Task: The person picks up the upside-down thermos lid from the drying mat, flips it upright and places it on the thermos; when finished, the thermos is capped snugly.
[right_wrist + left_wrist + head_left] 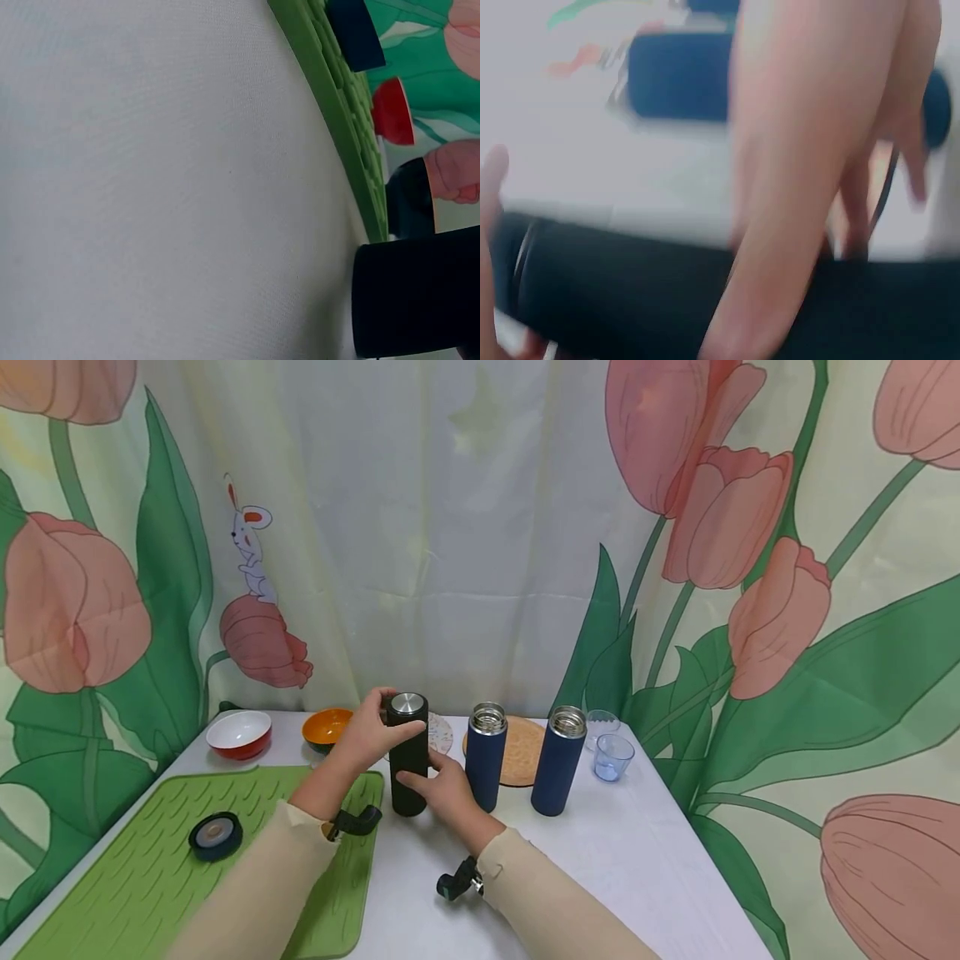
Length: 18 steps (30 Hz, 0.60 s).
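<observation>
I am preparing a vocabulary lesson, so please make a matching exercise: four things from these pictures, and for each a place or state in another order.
1. black bottle
2. dark cap
3. red bowl
4. rightmost blue bottle

A. white inside
B. open at the top
C. held by the left hand and right hand
D. on the green mat

Pairs: 1-C, 2-D, 3-A, 4-B

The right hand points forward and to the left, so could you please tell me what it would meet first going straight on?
The black bottle comes first, as the right hand grips it; anything beyond is hard to judge in depth.
</observation>
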Tool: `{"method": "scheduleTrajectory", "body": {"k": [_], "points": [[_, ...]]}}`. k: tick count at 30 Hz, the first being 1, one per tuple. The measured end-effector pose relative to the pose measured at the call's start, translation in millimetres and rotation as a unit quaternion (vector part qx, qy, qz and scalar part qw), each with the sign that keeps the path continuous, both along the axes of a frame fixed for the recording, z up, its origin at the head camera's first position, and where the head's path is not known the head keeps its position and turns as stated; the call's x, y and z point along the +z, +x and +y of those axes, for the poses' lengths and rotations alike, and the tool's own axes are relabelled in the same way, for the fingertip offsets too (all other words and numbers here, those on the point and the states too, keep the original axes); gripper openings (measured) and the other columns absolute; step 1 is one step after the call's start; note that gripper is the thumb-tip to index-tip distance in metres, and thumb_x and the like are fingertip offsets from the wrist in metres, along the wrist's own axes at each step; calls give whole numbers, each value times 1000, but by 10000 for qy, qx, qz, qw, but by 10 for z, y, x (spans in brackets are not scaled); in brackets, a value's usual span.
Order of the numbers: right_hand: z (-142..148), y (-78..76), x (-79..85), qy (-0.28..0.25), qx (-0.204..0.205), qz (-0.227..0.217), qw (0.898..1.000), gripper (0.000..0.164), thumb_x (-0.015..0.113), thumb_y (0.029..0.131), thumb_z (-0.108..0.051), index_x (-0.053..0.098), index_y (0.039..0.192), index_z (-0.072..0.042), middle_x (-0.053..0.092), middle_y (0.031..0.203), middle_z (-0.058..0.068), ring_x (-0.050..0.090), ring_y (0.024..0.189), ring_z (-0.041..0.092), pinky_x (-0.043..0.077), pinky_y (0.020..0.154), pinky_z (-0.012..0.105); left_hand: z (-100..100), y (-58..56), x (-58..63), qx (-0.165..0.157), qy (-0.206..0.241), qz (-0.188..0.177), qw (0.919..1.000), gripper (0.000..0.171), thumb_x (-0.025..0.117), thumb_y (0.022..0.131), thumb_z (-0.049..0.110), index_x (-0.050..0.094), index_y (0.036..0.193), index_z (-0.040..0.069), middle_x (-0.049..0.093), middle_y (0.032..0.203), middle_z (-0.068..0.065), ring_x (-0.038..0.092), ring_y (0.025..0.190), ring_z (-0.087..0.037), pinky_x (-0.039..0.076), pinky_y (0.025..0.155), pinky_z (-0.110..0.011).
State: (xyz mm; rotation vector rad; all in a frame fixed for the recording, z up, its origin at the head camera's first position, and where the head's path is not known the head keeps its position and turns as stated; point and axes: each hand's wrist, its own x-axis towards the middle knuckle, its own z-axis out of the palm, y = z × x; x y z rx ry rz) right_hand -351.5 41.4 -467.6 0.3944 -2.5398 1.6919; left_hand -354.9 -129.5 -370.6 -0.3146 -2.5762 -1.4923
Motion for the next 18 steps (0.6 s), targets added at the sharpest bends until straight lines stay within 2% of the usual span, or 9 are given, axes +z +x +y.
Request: {"method": "scheduleTrajectory", "body": {"k": [2, 5, 7, 9, 12, 15, 18], "points": [[-14, 1, -7, -36, 29, 55, 10000, 48, 82, 92, -45, 71, 137, -31, 75, 133, -1, 65, 132, 22, 49, 114, 54, 145, 55, -51, 613, 228, 75, 9978, 96, 84, 86, 57, 36, 153, 7, 55, 144, -21, 59, 126, -40, 52, 108, -58], [-8, -6, 7, -42, 47, 121, 9999, 47, 82, 92, -44, 71, 136, -31, 75, 133, 0, 64, 133, 23, 49, 114, 55, 347, 101, -89, 1434, 341, 373, 9884, 102, 87, 80, 61, 36, 149, 6, 59, 139, -23, 64, 121, -41, 55, 103, -57], [-2, -11, 15, 35, 40, 116, 9999, 47, 82, 92, -46, 71, 135, -31, 75, 132, 0, 65, 132, 22, 50, 113, 53, 421, 118, -99, 1709, 358, 581, 9829, 98, 88, 80, 57, 39, 147, 6, 62, 135, -23, 66, 117, -41, 56, 98, -57], [-1, -8, 12, 113, 39, 91, 9999, 47, 81, 93, -48, 71, 135, -31, 75, 131, 0, 65, 131, 21, 51, 111, 52, 429, 124, -107, 1780, 305, 713, 9810, 91, 88, 81, 54, 42, 143, 6, 65, 131, -21, 67, 114, -41, 57, 96, -56], [-2, 5, -2, 162, -22, 30, 9999, 47, 81, 92, -48, 71, 135, -31, 76, 129, -1, 66, 129, 21, 51, 111, 51, 336, 106, -111, 1431, 145, 651, 9875, 85, 87, 82, 54, 46, 140, 8, 66, 130, -18, 67, 114, -38, 57, 96, -55], [-9, 18, -14, 110, -63, 15, 9999, 48, 82, 91, -48, 72, 135, -30, 76, 129, 0, 67, 128, 23, 51, 111, 51, 149, 23, -92, 610, 128, 382, 9973, 78, 87, 85, 50, 49, 140, 10, 66, 131, -17, 67, 115, -37, 58, 97, -54], [-15, 24, -14, 26, -91, -8, 10000, 49, 82, 91, -47, 71, 136, -29, 75, 131, 0, 68, 127, 23, 52, 110, 51, -37, -97, -35, -396, 229, 87, 9989, 69, 87, 89, 39, 51, 141, 11, 65, 133, -19, 66, 117, -37, 56, 100, -56]]}}
